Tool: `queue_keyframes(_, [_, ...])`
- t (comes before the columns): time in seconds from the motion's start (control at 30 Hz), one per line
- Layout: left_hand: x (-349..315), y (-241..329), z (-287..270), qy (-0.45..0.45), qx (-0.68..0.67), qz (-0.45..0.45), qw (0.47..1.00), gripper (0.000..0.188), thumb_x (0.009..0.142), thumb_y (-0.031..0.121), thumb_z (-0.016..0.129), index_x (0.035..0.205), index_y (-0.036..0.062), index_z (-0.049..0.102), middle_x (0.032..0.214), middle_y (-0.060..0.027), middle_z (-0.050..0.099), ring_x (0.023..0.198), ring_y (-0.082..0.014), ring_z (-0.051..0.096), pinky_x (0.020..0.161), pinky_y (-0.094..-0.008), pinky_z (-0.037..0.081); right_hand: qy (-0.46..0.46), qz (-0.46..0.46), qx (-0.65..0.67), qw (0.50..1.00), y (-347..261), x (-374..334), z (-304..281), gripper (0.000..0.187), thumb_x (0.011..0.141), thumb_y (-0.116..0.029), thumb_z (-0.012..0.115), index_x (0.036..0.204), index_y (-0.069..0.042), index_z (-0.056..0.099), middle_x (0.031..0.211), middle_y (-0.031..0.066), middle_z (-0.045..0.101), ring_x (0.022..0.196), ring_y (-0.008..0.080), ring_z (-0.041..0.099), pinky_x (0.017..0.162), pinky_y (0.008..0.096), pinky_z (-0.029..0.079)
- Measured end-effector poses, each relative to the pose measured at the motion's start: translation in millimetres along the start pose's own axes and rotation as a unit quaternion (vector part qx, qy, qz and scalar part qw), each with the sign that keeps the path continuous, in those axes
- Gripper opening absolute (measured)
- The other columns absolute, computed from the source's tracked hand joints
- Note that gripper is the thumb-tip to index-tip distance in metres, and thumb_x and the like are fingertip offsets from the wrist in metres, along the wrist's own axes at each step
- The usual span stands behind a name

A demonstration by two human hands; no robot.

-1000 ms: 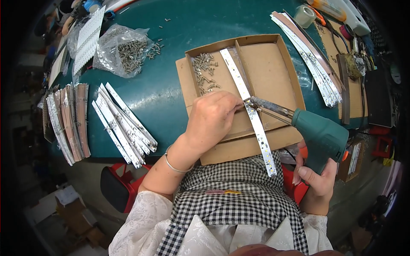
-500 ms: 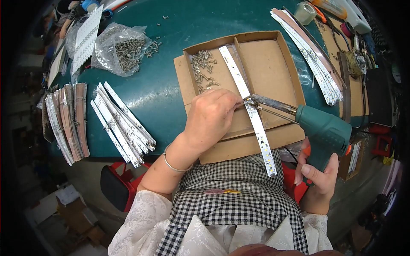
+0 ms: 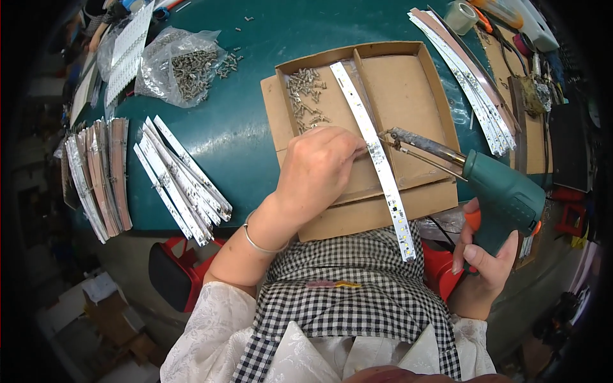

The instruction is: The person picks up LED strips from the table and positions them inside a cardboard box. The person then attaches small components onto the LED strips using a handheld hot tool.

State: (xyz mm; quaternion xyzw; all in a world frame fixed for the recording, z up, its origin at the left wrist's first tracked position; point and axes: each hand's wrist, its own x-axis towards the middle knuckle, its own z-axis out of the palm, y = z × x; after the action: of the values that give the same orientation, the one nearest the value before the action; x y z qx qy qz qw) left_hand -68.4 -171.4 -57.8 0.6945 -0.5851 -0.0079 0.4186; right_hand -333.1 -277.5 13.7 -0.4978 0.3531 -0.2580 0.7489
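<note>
A white LED strip board point(image 3: 385, 180) lies slantwise across the open cardboard box point(image 3: 424, 199), its near end over my checked apron. My left hand point(image 3: 319, 163) is closed in a pinch at the strip's left edge, near its middle. What the fingertips hold is small and mostly hidden. My right hand point(image 3: 488, 258) grips a green soldering gun point(image 3: 504, 198) by its handle. The gun's dark tip points left, just right of the strip and the pinching fingers, apparently a little apart from the board. Small metal fittings point(image 3: 305, 92) lie in the box's left compartment.
A stack of white strips point(image 3: 182, 182) and a bundle of strips point(image 3: 96, 179) lie left. Behind them sits a plastic bag point(image 3: 169, 67) of metal fittings. More strips point(image 3: 466, 83) lie right, beside a tape roll point(image 3: 461, 17). A red stool point(image 3: 179, 274) stands below the table edge.
The soldering gun has drawn back to the right, its tip leaving the strip's middle. My left hand stays pinched at the strip's edge. The whole view has shifted slightly.
</note>
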Motion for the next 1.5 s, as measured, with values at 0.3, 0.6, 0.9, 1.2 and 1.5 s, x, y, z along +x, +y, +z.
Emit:
queue_keyframes(0.3, [0.0, 0.3, 0.0, -0.001, -0.007, -0.007, 1.000, 0.014, 0.070, -0.008, 0.071, 0.080, 0.0017, 0.068, 0.076, -0.0103, 0.070, 0.069, -0.0256, 0.068, 0.062, -0.0333, 0.054, -0.018, -0.002, -0.040, 0.999, 9.9, 5.6, 1.3, 0.070, 0.073, -0.007, 0.075, 0.128, 0.014, 0.038, 0.107, 0.0218, 0.051, 0.057, 0.0173, 0.054, 0.040, 0.0286, 0.051])
queue_keyframes(0.6, [-1.0, 1.3, 0.7, 0.000, -0.010, -0.006, 1.000, 0.014, 0.069, -0.007, 0.073, 0.080, 0.0018, 0.069, 0.077, -0.0099, 0.070, 0.070, -0.0252, 0.069, 0.062, -0.0332, 0.055, -0.009, -0.017, 0.019, 1.000, 4.2, 3.7, -5.0, 0.076, 0.069, 0.001, 0.074, 0.134, 0.012, 0.038, 0.120, 0.0269, 0.053, 0.063, 0.0170, 0.055, 0.043, 0.0283, 0.053])
queue_keyframes(0.9, [-0.8, 17.7, -20.9, -0.023, 0.052, -0.005, 0.998, 0.023, 0.069, -0.001, 0.076, 0.091, 0.0039, 0.069, 0.087, -0.0091, 0.071, 0.073, -0.0261, 0.067, 0.064, -0.0359, 0.054, -0.028, -0.022, 0.022, 0.999, 9.6, 2.5, -22.6, 0.080, 0.068, -0.003, 0.077, 0.133, 0.016, 0.035, 0.128, 0.0311, 0.049, 0.058, 0.0152, 0.054, 0.040, 0.0288, 0.053])
queue_keyframes(1.2, [-27.5, 63.6, -21.5, -0.122, 0.001, 0.129, 0.984, 0.034, 0.079, 0.015, 0.062, 0.111, 0.0059, 0.068, 0.114, -0.0068, 0.065, 0.093, -0.0204, 0.061, 0.074, -0.0319, 0.049, -0.074, -0.084, 0.077, 0.991, 12.7, 16.2, -21.4, 0.071, 0.076, -0.005, 0.072, 0.135, 0.013, 0.035, 0.070, 0.0103, 0.051, 0.042, 0.0178, 0.051, 0.039, 0.0265, 0.046])
queue_keyframes(1.5, [-29.8, 68.8, -17.7, -0.083, 0.017, 0.264, 0.961, 0.021, 0.072, 0.015, 0.063, 0.083, -0.0017, 0.067, 0.078, -0.0045, 0.054, 0.077, -0.0196, 0.052, 0.062, -0.0326, 0.044, -0.087, -0.135, 0.024, 0.987, 21.0, 1.5, -54.5, 0.065, 0.082, -0.003, 0.060, 0.140, 0.011, 0.032, 0.082, 0.0107, 0.049, 0.045, 0.0144, 0.048, 0.039, 0.0234, 0.042])
